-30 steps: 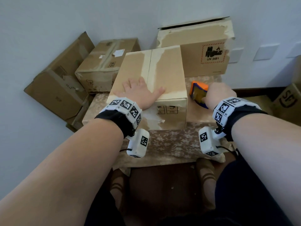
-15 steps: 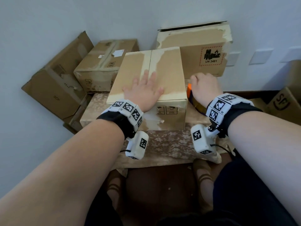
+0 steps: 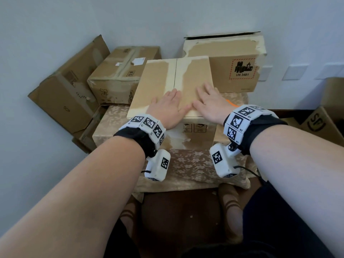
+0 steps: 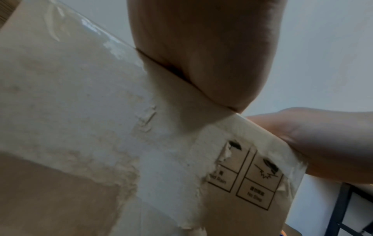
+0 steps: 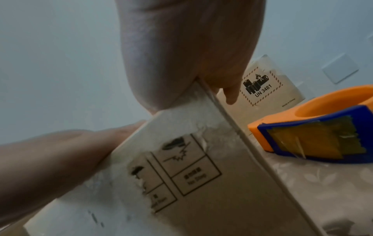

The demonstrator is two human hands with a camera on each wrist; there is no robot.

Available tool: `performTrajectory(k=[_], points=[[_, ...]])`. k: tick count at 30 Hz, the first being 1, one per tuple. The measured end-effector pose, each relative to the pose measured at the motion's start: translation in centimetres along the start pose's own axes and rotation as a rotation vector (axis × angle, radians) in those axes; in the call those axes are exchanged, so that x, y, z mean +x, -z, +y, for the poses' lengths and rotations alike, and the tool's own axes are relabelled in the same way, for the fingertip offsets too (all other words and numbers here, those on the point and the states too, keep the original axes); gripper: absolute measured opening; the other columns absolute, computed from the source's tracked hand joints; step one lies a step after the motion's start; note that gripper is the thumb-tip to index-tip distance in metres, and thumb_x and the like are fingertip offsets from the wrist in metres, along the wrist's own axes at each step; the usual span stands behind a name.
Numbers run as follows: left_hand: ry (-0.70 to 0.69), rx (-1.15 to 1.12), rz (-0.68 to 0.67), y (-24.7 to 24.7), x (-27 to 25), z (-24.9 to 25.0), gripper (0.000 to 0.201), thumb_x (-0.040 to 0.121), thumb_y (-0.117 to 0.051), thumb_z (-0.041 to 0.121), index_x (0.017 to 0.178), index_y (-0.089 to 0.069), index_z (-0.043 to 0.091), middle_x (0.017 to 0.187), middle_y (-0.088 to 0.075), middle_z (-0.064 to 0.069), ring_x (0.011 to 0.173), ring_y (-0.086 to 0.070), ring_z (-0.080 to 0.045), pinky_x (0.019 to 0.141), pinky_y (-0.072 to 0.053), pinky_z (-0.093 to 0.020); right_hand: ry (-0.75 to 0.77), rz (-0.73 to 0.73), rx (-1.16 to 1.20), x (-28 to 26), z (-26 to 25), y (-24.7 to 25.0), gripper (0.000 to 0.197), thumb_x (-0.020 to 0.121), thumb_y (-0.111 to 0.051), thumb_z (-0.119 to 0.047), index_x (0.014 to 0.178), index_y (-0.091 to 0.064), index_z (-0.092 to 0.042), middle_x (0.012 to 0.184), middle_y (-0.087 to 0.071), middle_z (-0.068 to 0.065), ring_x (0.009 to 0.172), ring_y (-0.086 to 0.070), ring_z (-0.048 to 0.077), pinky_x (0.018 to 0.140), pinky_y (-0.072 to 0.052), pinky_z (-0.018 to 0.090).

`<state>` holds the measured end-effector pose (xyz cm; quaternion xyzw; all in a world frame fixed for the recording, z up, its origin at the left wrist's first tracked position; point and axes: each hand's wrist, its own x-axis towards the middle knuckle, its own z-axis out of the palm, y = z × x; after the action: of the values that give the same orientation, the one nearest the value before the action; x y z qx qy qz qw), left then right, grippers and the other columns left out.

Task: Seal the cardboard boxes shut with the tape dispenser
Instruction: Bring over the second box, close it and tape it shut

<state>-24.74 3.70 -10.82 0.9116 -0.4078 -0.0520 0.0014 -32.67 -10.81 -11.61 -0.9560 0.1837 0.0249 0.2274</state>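
Left hand (image 3: 168,108) and right hand (image 3: 210,107) flat on box (image 3: 154,84), each grip open, tape dispenser (image 5: 315,132) clear only from right wrist

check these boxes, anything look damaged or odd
Yes. The box under both hands has pale patches where its surface is torn away. The UN 3481 box behind has a ragged, partly open top.

Right hand (image 5: 189,52) lies flat on top edge of cardboard box (image 5: 193,188), little finger over far side. Left hand (image 5: 50,167) presses box's top edge beside it. Tape dispenser (image 5: 315,132), orange and blue, sits on table (image 5: 327,191) right of box. Box with UN 3481 label (image 5: 268,84) behind it.
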Motion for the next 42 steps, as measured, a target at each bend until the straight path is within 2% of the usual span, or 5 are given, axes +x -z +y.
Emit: performTrajectory(k=[16, 20, 24, 30, 42], points=[[0.261, -0.106, 0.026, -0.6, -4.0, -5.3, 0.086, 0.080, -0.019, 0.080, 0.151, -0.001, 0.036, 0.160, 0.006, -0.009, 0.146, 0.000, -0.033, 0.114, -0.010, -0.060, -0.127, 0.000, 0.071, -2.6, -1.2, 0.1, 0.070, 0.096, -0.034, -0.057, 0.154, -0.002, -0.032, 0.153, 0.034, 0.010, 0.144, -0.018, 0.041, 0.111, -0.029, 0.040], [0.433, -0.348, -0.008, -0.4, -4.7, -6.7, 0.094, 0.081, -0.036, 0.077, 0.152, 0.004, 0.030, 0.157, -0.007, -0.020, 0.139, -0.026, -0.041, 0.110, -0.029, -0.050, -0.152, -0.036, 0.051, -3.7, -1.8, 0.5, 0.073, 0.093, -0.036, -0.063, 0.152, -0.001, -0.037, 0.156, -0.012, 0.025, 0.121, -0.050, 0.042, 0.097, -0.045, 0.042], [0.531, -0.442, 0.040, 0.1, -4.9, -8.0, 0.088, 0.086, -0.040, 0.070, 0.152, -0.010, 0.020, 0.144, -0.032, -0.022, 0.116, -0.049, -0.041, 0.096, -0.046, -0.049, -0.062, -0.063, -0.035, -4.9, -3.3, 0.9, 0.070, 0.096, -0.033, -0.060, 0.152, -0.010, -0.024, 0.101, -0.059, 0.009, 0.067, -0.055, 0.016, 0.053, -0.043, 0.026], [0.652, -0.485, 0.089, 1.0, -6.0, -9.8, 0.065, 0.095, -0.040, 0.043, 0.149, -0.020, 0.015, 0.153, -0.006, -0.022, 0.118, -0.043, -0.039, 0.102, -0.036, -0.042, 0.133, -0.098, -0.057, -5.8, -6.9, 0.8, 0.058, 0.097, -0.041, -0.051, 0.144, -0.042, -0.018, 0.145, -0.047, 0.007, 0.126, -0.048, 0.026, 0.099, -0.039, 0.031], [0.507, -0.404, -0.214, 1.7, -8.3, -9.4, 0.154, 0.024, -0.057, 0.092, 0.150, 0.009, 0.033, 0.152, 0.030, -0.018, 0.142, -0.009, -0.046, 0.115, -0.020, -0.054, 0.090, 0.090, 0.138, -3.2, -6.9, 0.3, 0.026, 0.093, -0.051, -0.024, 0.110, -0.070, -0.020, 0.094, -0.072, 0.002, 0.090, -0.067, 0.021, 0.086, -0.053, 0.037]])
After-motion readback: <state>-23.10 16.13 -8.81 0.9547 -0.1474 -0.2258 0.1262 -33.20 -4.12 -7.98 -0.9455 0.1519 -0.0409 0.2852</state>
